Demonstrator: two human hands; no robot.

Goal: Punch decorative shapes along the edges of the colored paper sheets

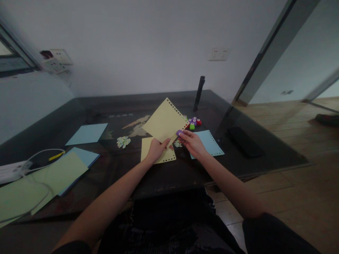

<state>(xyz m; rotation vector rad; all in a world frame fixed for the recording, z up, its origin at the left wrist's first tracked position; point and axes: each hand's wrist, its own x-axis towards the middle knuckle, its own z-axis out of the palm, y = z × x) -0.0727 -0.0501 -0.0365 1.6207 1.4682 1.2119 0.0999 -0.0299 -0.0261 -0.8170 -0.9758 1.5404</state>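
Head view, left hand: the left hand (156,149) pinches the lower corner of a yellow sheet (165,121), thumb on top, and holds it tilted up off the table (185,169).
Head view, right hand: the right hand (192,142) is closed on a small purple punch (179,133), clamped on the sheet's right edge.
Sheet and punch: the sheet stands like a diamond, its long axis running up and left away from both hands; a row of punched holes follows its upper right edge down to the punch, so the right hand is nearer the working edge.
Beneath: a second yellow sheet (159,155) lies flat under the left hand, and a blue punched sheet (212,143) beside the right wrist.
Nearby: a cluster of coloured punches (194,122) sits just beyond the right hand; what seem to be paper scraps (123,141) lie to the left.
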